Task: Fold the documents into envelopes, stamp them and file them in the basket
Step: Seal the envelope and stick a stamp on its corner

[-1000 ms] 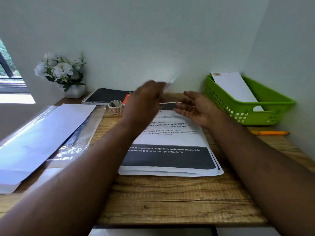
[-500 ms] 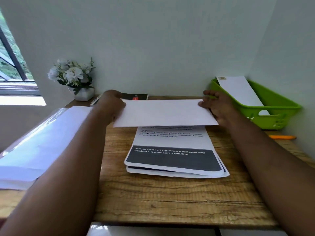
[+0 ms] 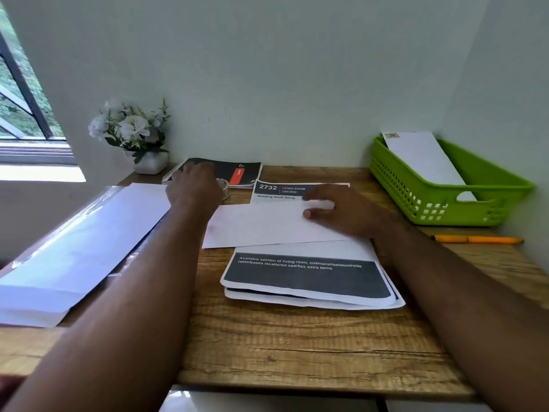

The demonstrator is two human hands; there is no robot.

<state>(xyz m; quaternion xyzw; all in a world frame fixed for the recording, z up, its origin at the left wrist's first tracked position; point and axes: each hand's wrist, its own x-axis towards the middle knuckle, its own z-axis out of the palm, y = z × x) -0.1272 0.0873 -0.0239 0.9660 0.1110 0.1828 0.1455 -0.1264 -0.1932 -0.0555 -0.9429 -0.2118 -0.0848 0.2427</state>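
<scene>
The envelope lies across the document stack mid-counter — thin, light, easily creased, best pinched at an edge. The right hand presses it with flat fingers; the left hand reaches toward the stamp roll — its finger state I cannot tell.

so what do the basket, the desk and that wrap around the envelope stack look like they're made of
Basket: moulded plastic by its look, bright green with a slight sheen and a grid of holes in the wall.
Desk: wood or a wood-print laminate; matt brown grain, and which it is I cannot tell.
Wrap: thin clear plastic film, crinkled and glinting in the window light.
</scene>
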